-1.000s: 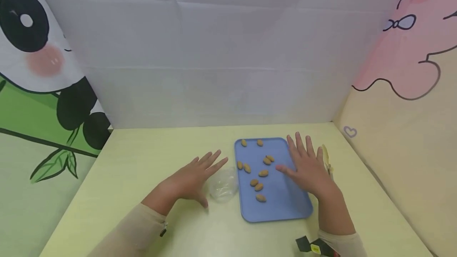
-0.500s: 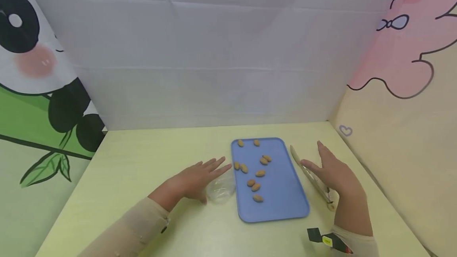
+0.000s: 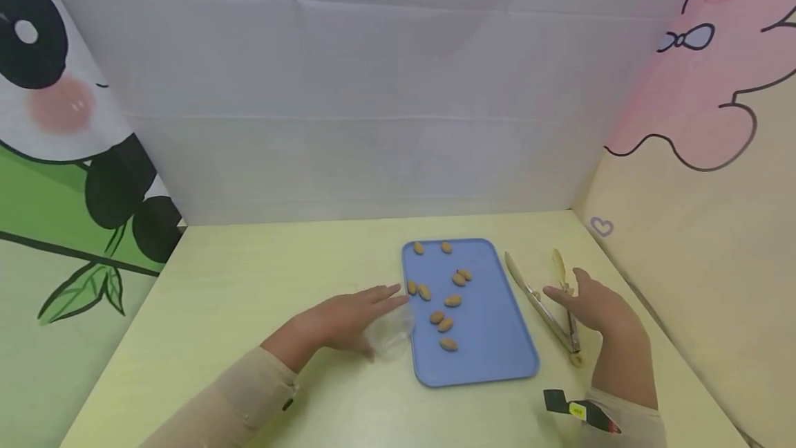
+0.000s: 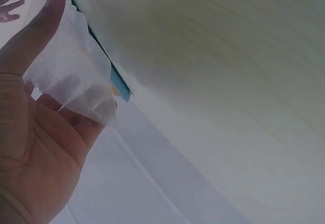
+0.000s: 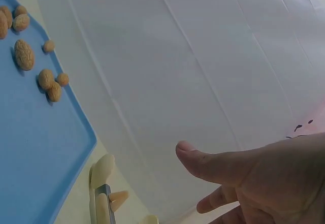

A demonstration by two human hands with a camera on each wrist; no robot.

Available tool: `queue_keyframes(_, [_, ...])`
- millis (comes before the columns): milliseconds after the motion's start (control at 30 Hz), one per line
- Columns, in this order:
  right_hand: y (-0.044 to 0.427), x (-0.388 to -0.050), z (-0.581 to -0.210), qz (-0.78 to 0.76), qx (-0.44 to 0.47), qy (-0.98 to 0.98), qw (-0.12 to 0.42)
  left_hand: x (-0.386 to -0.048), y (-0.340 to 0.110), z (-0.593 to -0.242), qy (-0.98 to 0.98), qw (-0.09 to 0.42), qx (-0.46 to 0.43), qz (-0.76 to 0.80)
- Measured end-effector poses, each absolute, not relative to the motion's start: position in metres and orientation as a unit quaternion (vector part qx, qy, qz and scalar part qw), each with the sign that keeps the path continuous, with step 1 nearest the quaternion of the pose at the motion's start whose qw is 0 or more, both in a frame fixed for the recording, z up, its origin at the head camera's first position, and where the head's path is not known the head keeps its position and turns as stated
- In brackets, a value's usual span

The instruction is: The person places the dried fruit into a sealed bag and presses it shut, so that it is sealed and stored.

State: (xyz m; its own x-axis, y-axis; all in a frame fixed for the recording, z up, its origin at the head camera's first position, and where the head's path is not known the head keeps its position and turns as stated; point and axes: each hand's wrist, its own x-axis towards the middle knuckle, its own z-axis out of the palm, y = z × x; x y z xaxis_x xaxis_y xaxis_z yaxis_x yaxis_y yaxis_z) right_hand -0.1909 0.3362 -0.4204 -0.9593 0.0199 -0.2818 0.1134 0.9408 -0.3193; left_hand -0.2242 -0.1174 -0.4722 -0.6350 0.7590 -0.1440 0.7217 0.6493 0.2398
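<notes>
Nuts [image 3: 452,301] lie on the tray [image 3: 491,348]. The bowl [image 3: 393,336], in the left hand [image 3: 342,318], is at the tray's left edge; the tongs [image 3: 553,325] lie right of the tray.

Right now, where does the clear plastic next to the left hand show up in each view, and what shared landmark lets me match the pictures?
Head: clear plastic at lower middle, between the left hand and the blue tray.
Left wrist: upper left, large and see-through.
Right wrist: not in it.
Shared landmark: the blue tray, a thin strip behind the plastic in the left wrist view, cut off at the left edge in the right wrist view.
</notes>
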Motion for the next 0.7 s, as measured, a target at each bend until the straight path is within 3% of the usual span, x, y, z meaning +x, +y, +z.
queue_keyframes(300, [0.350,-0.196,-0.434,-0.173,0.052,0.970,0.163,-0.231,-0.135,-0.476,0.902,0.158,0.334,0.222])
queue_keyframes(700, [0.349,-0.203,-0.446,-0.186,0.072,0.963,0.184,-0.226,-0.151,-0.470,0.886,0.132,0.276,0.349])
